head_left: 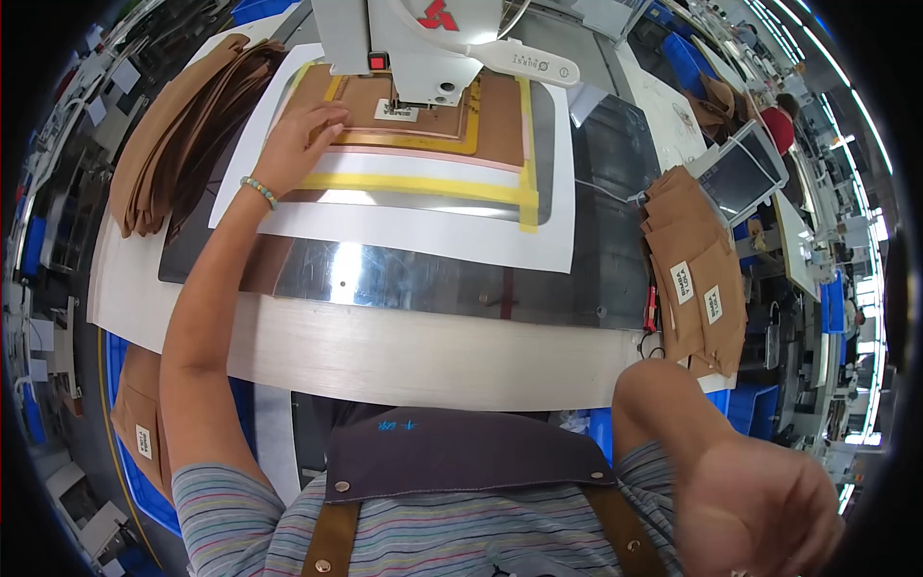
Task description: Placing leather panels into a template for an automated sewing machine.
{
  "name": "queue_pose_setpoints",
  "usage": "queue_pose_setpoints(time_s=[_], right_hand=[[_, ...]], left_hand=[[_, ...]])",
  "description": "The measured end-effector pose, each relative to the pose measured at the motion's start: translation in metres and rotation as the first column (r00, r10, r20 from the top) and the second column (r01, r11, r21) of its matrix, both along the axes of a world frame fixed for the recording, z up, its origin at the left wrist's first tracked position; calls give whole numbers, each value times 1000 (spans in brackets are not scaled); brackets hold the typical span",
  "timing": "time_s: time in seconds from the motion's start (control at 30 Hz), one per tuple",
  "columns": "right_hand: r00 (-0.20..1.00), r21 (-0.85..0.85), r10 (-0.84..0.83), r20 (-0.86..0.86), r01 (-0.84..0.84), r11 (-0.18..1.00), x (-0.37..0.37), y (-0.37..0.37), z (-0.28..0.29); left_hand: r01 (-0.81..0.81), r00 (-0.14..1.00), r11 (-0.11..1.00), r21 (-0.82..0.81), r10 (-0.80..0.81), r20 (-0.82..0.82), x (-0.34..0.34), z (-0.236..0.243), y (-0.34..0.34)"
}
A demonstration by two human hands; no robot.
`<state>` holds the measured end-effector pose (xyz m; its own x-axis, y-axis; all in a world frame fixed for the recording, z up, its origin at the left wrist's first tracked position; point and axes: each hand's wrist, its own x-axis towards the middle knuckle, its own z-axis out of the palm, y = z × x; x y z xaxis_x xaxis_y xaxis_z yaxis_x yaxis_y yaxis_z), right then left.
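Under the head of the sewing machine (413,48) lies a brown fabric piece (500,120) with a white label (396,111) on it. A yellow-edged frame (452,147) surrounds the label on the fabric. My left hand (306,139) rests flat at the left part of this frame, fingers stretched out and holding nothing. Below it, yellow tape strips (413,186) run along a white sheet (404,240). My right hand (760,505) is raised close to the camera at the lower right, away from the work. Its fingers curl toward the palm, slightly blurred, with nothing visible in them.
A thick stack of brown fabric pieces (178,135) lies at the left. At the right, labelled brown pieces (692,260) overlap beside a red-handled tool (651,310). A tilted screen (740,173) stands behind them. Blue bins (120,385) sit below the table's pale edge (433,361).
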<state>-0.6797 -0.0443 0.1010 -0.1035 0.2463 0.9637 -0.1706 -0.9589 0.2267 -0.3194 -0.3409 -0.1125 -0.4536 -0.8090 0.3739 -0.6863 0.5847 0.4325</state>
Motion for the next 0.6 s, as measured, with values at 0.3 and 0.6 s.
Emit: queue_pose_setpoints(time_s=[0.3,0.6], right_hand=[[524,150,-226,-821,581,800,3,-113,-127],[514,439,-116,-850,812,386,-33,-203,-176]], left_hand=[[-285,949,957,-59,290,125,12,-40,-78],[-316,868,948,16,283,407,-61,-48,-88]])
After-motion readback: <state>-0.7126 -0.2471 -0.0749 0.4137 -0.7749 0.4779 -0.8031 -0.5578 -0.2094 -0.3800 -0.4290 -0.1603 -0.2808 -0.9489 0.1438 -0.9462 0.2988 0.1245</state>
